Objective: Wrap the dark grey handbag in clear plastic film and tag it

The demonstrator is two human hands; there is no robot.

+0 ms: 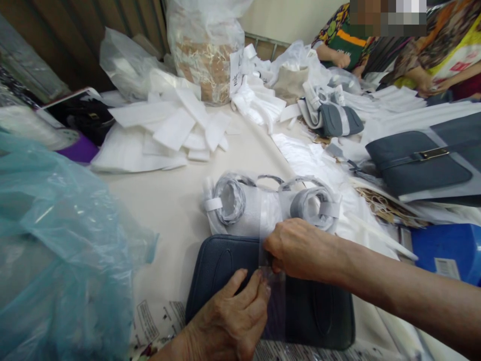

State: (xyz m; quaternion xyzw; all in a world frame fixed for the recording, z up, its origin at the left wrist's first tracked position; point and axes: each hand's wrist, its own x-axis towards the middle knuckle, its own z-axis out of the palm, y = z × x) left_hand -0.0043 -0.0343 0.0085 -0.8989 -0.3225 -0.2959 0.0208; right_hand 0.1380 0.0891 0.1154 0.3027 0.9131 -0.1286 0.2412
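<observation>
A dark blue leather bag (326, 311) lies flat before me, with a band of clear plastic (276, 311) running across its middle. My right hand (296, 248) is closed, fingers curled round the band near the bag's upper edge. Stretched over the bag's left half, my left hand (240, 313) has its fingertips against the band's left edge; it looks open. Just beyond the bag are its handles or straps, wrapped in white foam and film, forming a left roll (229, 200) and a right roll (313, 205).
Teal plastic (56, 240) bulges at left. White foam pieces (176, 123) are piled behind. At right are another blue bag (417, 160), a smaller wrapped one (340, 120) and a blue bin (447, 250). Two people work at the back right; one hand (340, 59) shows.
</observation>
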